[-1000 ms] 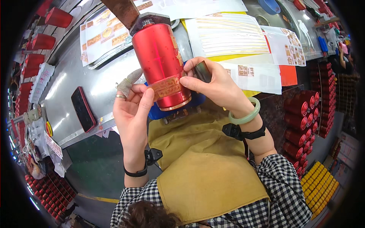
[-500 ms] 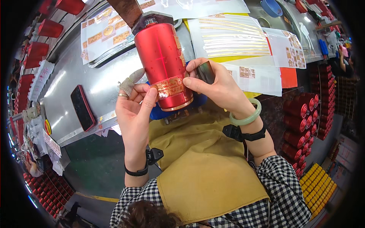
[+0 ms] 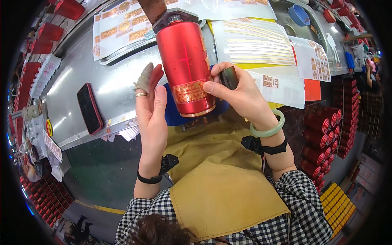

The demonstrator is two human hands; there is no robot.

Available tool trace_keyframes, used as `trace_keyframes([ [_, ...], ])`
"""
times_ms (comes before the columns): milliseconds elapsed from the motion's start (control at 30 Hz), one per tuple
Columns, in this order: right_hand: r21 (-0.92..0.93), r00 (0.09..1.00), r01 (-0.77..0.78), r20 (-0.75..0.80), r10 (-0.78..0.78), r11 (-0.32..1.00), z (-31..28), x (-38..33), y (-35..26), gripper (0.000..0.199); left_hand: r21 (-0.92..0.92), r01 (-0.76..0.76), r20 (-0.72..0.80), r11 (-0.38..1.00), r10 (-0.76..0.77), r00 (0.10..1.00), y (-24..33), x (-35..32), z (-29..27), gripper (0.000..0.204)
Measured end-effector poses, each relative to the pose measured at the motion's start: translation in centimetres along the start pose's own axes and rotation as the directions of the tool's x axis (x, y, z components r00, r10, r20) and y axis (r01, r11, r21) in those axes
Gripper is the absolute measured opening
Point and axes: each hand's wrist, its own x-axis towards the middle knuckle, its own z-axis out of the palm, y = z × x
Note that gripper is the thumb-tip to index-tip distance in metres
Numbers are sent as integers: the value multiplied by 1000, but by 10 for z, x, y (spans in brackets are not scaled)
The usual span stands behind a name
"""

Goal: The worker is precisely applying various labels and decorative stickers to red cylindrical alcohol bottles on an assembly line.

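Note:
A shiny red bottle (image 3: 183, 61) lies tilted in front of me, its neck against a metal holder (image 3: 176, 16). Around its lower part runs a gold-patterned decal band (image 3: 190, 92). My left hand (image 3: 152, 104) is beside the bottle, apart from it, with fingers stretched out and a cloth cover on one finger. My right hand (image 3: 241, 92) is closed around a dark, glossy flat piece (image 3: 228, 78). Its thumb presses on the right end of the decal band; the fingertips behind the bottle's edge are partly hidden.
On the metal table (image 3: 67, 98) lie a phone (image 3: 90, 108), a sheet of gold strips (image 3: 257, 43) and decal sheets (image 3: 122, 26). A blue bowl (image 3: 299, 15) stands at the far right. Red bottles (image 3: 320, 132) are stacked low on the right, beside yellow ones (image 3: 338, 208).
My left hand has let go of the decal band's left end and moved away from the bottle, its fingers straightening. My right hand stays at the band's right end. The whole view has shifted slightly.

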Motion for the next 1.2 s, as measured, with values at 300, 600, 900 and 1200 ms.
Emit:
trace_keyframes([
  [300,32,1000,-8,13,7,999,0,0,-1,37,-145,36,110,989,-20,994,-6,2,14,61],
  [600,30,1000,-16,-4,16,999,5,1,0,36,-133,-11,107,991,25,994,-8,2,16,61],
  [900,-109,997,-61,-60,55,992,10,1,-6,49,-193,30,75,981,-16,997,-7,1,19,60],
  [1200,-44,997,-67,-49,65,997,11,3,-6,46,-233,29,43,972,-19,999,-13,5,12,56],
])
